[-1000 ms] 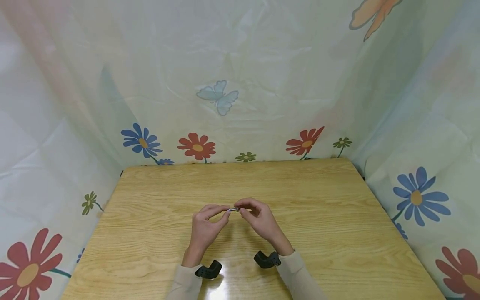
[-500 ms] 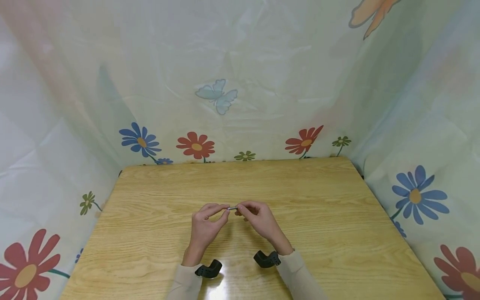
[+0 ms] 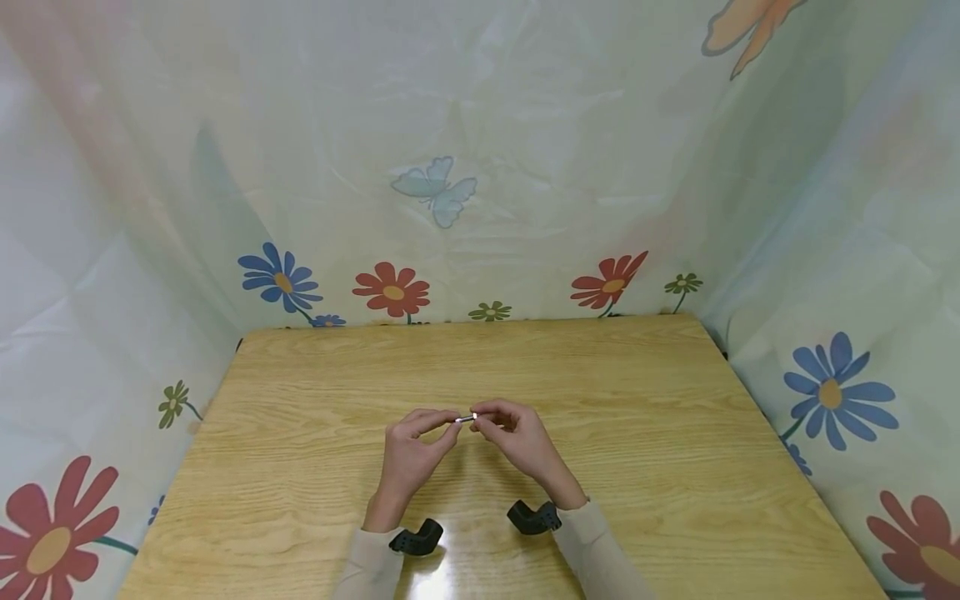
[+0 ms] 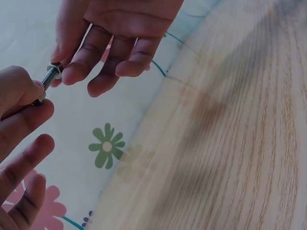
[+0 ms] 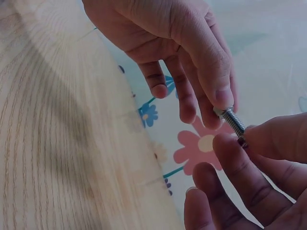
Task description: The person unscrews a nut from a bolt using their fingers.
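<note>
Two bare hands meet above the middle of a wooden table [image 3: 637, 433], seen from the head camera. The left hand [image 3: 408, 454] pinches one end of a small threaded metal bolt [image 3: 466, 418] between thumb and forefinger; the right hand [image 3: 517, 437] pinches the other end, its remaining fingers loosely curled. The bolt lies level between the two sets of fingertips, at the centre of the view and clear of the table top.

In the left wrist view the bolt [image 4: 49, 79] sits at 10 o'clock, with a nut [image 4: 55, 70] at the end held by the hand at the top of the frame. In the right wrist view the bolt [image 5: 231, 120] sits at 3 o'clock, slanting down to the right.

The table is light oak-grain laminate, glossy, with a bright reflection at 6 o'clock near the black wrist mounts [image 3: 417, 539]. A pale translucent sheet [image 3: 525, 150] printed with flowers and butterflies encloses the table at 9, 12 and 3 o'clock: a blue butterfly [image 3: 435, 192] at 12 o'clock, red and blue daisies along the far edge
</note>
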The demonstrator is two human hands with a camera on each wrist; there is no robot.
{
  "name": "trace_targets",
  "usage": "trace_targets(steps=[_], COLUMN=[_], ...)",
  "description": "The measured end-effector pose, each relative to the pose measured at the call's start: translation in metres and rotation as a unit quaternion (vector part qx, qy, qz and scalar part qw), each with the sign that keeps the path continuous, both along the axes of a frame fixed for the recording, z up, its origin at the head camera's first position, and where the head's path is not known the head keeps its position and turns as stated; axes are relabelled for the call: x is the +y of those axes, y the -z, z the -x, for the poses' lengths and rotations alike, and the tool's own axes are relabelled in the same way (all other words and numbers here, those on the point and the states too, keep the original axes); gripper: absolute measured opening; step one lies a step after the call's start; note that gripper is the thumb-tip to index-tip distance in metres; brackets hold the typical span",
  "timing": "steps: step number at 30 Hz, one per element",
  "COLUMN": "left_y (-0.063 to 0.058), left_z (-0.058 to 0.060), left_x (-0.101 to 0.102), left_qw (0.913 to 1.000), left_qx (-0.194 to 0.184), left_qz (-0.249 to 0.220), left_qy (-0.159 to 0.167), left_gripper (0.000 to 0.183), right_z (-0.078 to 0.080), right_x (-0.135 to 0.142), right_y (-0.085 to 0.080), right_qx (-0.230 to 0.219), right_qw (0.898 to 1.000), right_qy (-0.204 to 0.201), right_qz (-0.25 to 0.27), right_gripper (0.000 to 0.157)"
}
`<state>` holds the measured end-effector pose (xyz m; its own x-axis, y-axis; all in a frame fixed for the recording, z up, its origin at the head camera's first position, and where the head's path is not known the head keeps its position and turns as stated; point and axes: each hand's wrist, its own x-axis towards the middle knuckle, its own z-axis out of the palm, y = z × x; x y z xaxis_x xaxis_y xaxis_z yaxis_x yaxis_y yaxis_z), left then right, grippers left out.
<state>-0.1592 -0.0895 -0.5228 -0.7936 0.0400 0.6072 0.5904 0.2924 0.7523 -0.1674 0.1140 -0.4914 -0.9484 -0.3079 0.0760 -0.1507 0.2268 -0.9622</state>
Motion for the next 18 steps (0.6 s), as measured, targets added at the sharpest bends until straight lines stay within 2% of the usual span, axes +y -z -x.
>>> trace_targets(steps=[9,14,18], left_y=[0.0003,0.0001,-0.0004], left_z=[0.0001,0.0009,0.0015], left_x=[0.0015,0.0019,0.0016], left_qw=[0.9999,0.9999,0.9999], left_qx=[-0.001,0.005,0.008], left_qz=[-0.012,-0.011,-0.012], left_qy=[0.002,0.004,-0.001], left_gripper=[0.015,0.016,0.016], right_z=[-0.0028,-0.0034,-0.0029], right_x=[0.0024,0.0033,0.0043], right_y=[-0.0023,-0.0035,-0.0027], right_qx=[0.033,0.059,0.061], right_qw=[0.999,0.997,0.996], right_qy=[-0.031,-0.033,-0.030], right_qz=[0.029,0.046,0.049], right_gripper=[0.022,0.024,0.027])
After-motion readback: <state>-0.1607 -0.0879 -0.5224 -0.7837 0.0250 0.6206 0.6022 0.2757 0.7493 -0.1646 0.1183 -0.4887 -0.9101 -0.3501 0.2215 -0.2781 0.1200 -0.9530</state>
